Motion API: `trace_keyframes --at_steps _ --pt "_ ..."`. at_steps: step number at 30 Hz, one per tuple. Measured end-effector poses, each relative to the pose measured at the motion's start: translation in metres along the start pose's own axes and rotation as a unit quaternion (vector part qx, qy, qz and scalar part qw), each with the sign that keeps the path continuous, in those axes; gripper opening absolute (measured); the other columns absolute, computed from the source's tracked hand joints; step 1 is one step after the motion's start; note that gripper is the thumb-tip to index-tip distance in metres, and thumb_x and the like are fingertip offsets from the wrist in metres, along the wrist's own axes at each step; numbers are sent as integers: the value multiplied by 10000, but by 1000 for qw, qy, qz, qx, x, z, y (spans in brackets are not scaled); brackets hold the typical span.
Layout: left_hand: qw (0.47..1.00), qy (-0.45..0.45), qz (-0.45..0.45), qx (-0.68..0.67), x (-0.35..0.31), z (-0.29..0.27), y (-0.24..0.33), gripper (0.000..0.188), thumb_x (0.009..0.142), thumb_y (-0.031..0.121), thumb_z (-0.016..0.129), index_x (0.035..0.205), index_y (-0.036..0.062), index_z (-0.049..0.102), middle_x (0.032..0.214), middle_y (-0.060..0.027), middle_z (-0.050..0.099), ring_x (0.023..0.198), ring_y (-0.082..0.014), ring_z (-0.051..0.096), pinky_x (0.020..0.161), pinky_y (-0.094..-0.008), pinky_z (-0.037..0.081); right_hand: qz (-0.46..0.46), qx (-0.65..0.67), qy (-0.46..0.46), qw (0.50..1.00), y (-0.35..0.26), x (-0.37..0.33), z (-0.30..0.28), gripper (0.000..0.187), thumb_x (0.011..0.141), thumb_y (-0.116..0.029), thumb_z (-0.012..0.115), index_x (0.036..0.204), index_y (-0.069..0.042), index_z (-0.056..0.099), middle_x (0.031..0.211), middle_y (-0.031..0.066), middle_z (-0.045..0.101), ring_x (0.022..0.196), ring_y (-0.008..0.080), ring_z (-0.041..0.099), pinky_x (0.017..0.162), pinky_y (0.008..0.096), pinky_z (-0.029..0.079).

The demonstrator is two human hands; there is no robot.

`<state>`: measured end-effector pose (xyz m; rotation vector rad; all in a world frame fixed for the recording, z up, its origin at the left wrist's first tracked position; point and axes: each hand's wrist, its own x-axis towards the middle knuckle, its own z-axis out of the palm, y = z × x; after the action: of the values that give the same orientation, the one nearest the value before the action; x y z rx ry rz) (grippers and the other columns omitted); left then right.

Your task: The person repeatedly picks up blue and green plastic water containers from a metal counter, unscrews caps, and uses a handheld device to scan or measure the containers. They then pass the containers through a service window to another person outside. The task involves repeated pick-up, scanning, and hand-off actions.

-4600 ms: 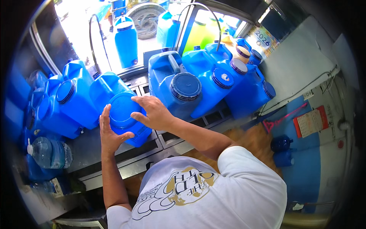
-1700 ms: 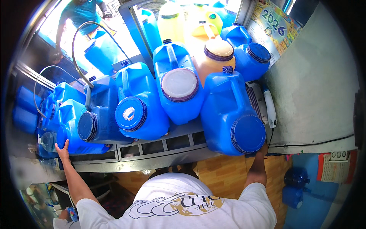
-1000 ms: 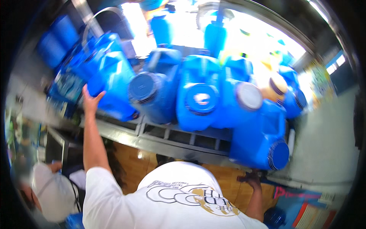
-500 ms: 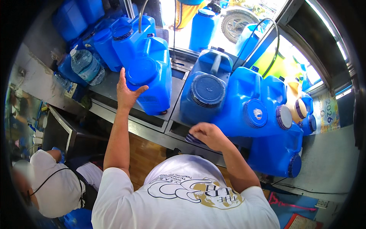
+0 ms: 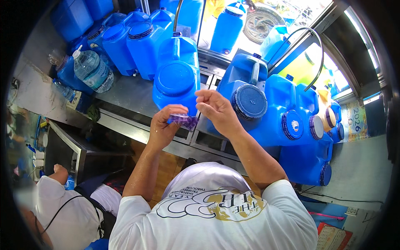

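Note:
My left hand [image 5: 164, 125] is closed on a crinkled purple plastic band [image 5: 183, 121], possibly more than one layer, held in front of the counter. Just right of it and slightly higher, my right hand [image 5: 216, 110] has bent fingers with the thumb apart, and nothing shows between them. Behind both hands stands a blue water jug [image 5: 179, 79] with a wide round blue lid and a handle on top. To the right of my right hand is a darker blue jug [image 5: 246, 71] with a ridged dark cap [image 5: 249, 102].
More blue jugs [image 5: 277, 104] crowd the right side, several others [image 5: 116, 46] the back left. A clear water bottle [image 5: 92, 71] stands left on the metal counter [image 5: 129, 93]. Curved hoses [image 5: 321, 54] hang over the jugs. At lower left is another person in white [image 5: 68, 212].
My left hand has left the blue jug's side and now holds the purple band, which was by my right hand. My right hand has risen. The view has shifted slightly.

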<state>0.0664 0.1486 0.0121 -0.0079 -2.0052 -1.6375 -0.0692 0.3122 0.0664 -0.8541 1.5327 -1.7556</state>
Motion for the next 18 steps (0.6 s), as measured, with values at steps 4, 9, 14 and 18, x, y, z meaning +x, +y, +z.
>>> trace_keyframes --at_steps 4,9,14,18 --pt "984 28 -99 -144 9 -4 4 285 930 58 589 1204 57 666 1178 -57 666 1137 -156 594 938 -314 492 -85 -209 -78 971 6 9 2 361 909 -205 730 1221 -54 626 1062 65 678 965 106 630 829 280 517" --pt "977 24 -89 -191 26 -10 9 359 987 218 603 1266 -7 630 1148 -71 672 1134 -163 599 1045 -336 423 64 -176 0 982 8 22 5 316 881 -238 752 1108 -26 692 941 84 707 935 171 658 854 358 530" --pt "975 75 -111 -180 24 -8 10 273 959 87 659 1222 18 634 1097 -40 674 989 -90 615 879 -264 498 -57 -202 39 977 9 22 11 258 892 -195 736 1091 -35 705 977 97 711 971 167 663 870 351 527" --pt "978 42 -61 -197 23 -9 4 274 940 22 669 1211 34 632 1057 -38 677 916 -75 617 830 -249 511 -43 -223 12 974 12 19 14 186 886 -155 739 1021 -32 704 912 35 703 825 118 642 772 279 530"
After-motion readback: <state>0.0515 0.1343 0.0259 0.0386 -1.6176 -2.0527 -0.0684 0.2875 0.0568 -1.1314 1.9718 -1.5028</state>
